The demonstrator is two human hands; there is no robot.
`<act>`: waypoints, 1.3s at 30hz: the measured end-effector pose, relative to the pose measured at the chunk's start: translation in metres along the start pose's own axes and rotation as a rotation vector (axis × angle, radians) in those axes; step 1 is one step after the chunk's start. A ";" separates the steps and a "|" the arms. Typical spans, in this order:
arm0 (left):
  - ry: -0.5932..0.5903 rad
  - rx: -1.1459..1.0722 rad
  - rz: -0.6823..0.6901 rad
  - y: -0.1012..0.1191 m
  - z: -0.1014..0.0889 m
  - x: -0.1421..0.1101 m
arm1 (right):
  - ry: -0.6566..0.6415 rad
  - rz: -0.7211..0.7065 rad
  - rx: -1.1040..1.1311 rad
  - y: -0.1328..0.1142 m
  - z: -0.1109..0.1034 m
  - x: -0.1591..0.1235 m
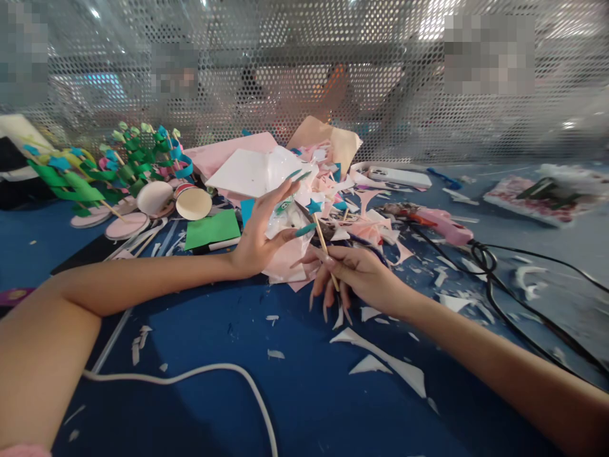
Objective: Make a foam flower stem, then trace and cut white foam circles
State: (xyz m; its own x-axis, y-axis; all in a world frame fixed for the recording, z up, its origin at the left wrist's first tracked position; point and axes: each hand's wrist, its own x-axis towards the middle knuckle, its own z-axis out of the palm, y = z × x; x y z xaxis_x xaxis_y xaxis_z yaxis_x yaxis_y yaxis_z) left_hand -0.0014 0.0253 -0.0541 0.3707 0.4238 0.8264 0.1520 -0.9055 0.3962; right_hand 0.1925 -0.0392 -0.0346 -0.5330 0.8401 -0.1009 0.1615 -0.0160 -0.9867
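Between its thumb and fingers my right hand (359, 273) pinches a thin wooden stick (322, 237), topped by a small blue star (313, 205). The stick leans slightly left, and its lower end passes below my fingers. My left hand (259, 235) is raised left of the star, thumb and fingers spread apart with a gap between them and nothing visibly held. The tip of its long teal thumbnail comes close to the stick; I cannot tell whether they touch. A green paper sheet (212, 230) lies left of that hand.
Finished paper plants (137, 162) on round bases stand at the left. Paper scraps (371, 222) heap up behind my hands. A pink glue gun (445, 225) with black cables (504, 295) lies right. A white cable (190, 376) crosses the blue table's front. Behind rises a perforated metal screen (295, 51).
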 end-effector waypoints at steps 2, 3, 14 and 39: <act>0.013 0.038 0.032 0.001 -0.001 0.001 | 0.002 0.002 -0.011 0.000 0.001 0.000; 0.016 0.067 0.055 0.002 -0.001 0.001 | 0.004 0.003 -0.015 -0.001 0.001 0.000; -0.052 0.314 0.206 0.004 -0.004 0.002 | 0.027 -0.006 -0.053 0.000 0.002 0.000; -0.053 0.249 0.171 0.003 -0.002 0.002 | 0.025 0.002 -0.092 -0.002 0.002 0.000</act>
State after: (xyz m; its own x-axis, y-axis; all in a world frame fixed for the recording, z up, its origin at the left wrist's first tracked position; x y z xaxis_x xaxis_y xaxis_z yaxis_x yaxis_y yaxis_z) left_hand -0.0019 0.0231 -0.0507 0.4569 0.2693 0.8478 0.3005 -0.9438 0.1379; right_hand 0.1908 -0.0402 -0.0331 -0.5119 0.8534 -0.0982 0.2384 0.0313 -0.9707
